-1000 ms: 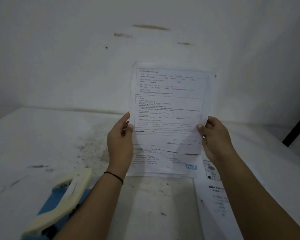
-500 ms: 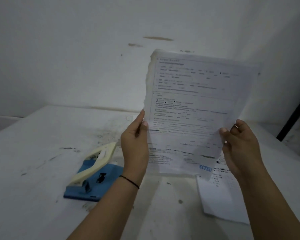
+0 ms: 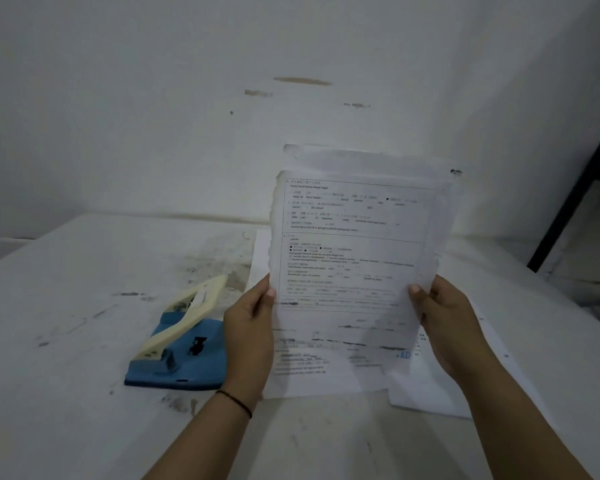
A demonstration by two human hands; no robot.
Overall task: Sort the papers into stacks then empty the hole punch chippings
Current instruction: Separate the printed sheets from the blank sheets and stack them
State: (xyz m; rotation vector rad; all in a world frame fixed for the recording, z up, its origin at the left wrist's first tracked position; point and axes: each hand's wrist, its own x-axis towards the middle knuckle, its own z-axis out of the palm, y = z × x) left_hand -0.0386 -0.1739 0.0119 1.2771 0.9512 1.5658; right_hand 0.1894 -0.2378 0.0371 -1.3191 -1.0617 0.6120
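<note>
Mid-sort, the left hand (image 3: 248, 327) and right hand (image 3: 445, 323) each pinch the printed white paper sheets (image 3: 347, 271) upright beside the untouched blue-and-cream hole punch (image 3: 181, 344) on the stained white desk (image 3: 66, 341), chippings apparently unemptied.

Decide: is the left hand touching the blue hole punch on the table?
Cannot tell. In the head view the left hand grips the held papers and overlaps the hole punch, hiding any gap.

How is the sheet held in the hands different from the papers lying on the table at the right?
The held sheet stands upright, gripped at its sides by the left hand and right hand; the papers on the table lie flat, untouched. The held sheet's left edge is ragged; theirs look straight. Both are white with print.
</note>
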